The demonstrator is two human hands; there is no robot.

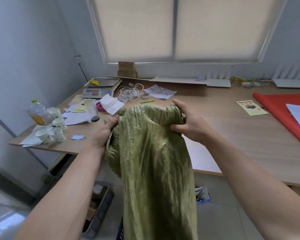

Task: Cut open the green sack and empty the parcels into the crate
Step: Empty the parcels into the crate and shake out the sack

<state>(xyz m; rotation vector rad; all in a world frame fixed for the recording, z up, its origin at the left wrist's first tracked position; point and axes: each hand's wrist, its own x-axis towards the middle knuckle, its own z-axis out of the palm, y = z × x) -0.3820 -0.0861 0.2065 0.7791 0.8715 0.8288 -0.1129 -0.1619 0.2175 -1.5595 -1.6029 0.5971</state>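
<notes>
I hold one sack (154,153) up.
My left grip (105,130) and right grip (189,122) each clench its top edge; five cups (59,122) on desk (223,129); handwritten sheet (160,91) unreadable.

1. We take this for a small office that doubles as a parcel-handling room.
2. We see a long wooden desk (223,129) set under a wide window with its roller blinds (180,26) drawn down.
3. We see a digital weighing scale (100,87) on the desk, stacked cardboard boxes (126,70) behind it and loose string (133,91) beside it.
4. We see a handwritten sheet (160,91), paper notes (79,108) and paper cups (57,134) spread over the desk's left end.
5. We see white routers (218,78) with cables (239,80) along the back wall.
</notes>
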